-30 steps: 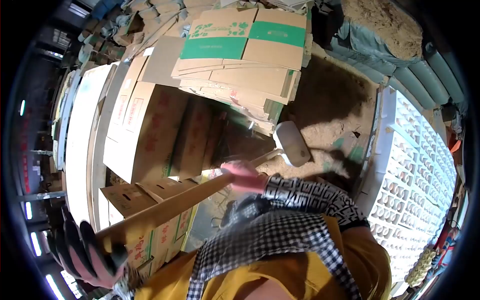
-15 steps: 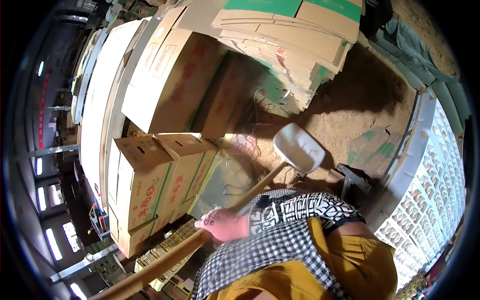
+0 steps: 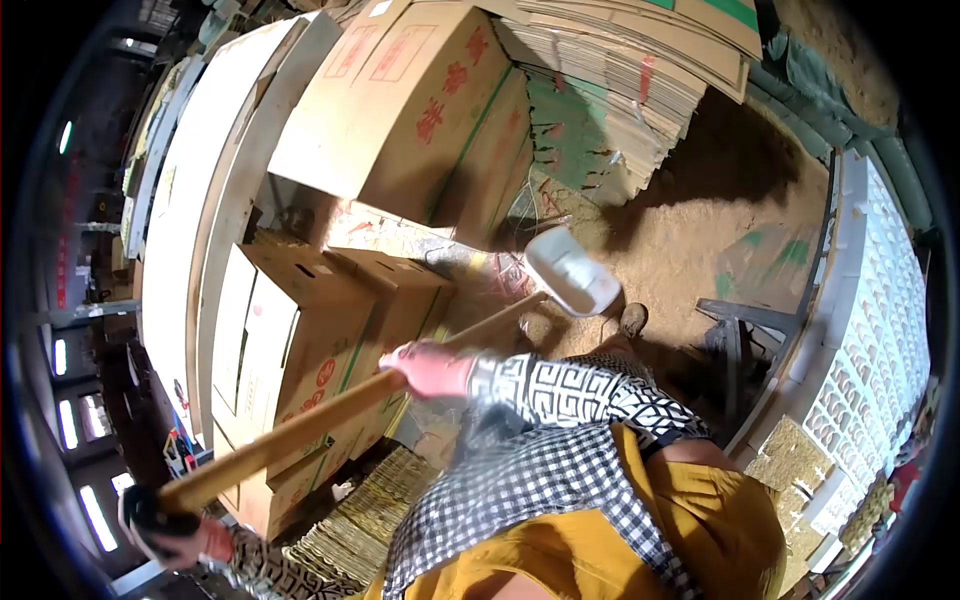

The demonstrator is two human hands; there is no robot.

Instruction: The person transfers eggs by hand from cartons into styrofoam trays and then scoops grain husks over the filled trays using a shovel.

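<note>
A shovel with a long wooden handle (image 3: 300, 440) and a whitish scoop-shaped blade (image 3: 572, 272) slants across the view. My right hand (image 3: 432, 370), in a pink glove, is closed around the middle of the handle. At the lower left, my left hand (image 3: 175, 535) grips the handle's end, where a dark patch covers part of the fingers. The blade hangs over the brown floor beside a shoe (image 3: 633, 320). Below the handle stands a stack of thin yellowish sheets (image 3: 385, 500).
Printed cardboard boxes (image 3: 300, 350) stand left of the shovel, with larger boxes (image 3: 400, 110) behind. Flattened cartons (image 3: 640, 80) are piled at the top. White trays with rows of hollows (image 3: 870, 340) line the right side. A metal frame (image 3: 735, 340) stands near the shoe.
The shovel blade has shifted left and slightly up. My right hand has moved a little up and left with the handle. My left hand has come into view at the handle's end.
</note>
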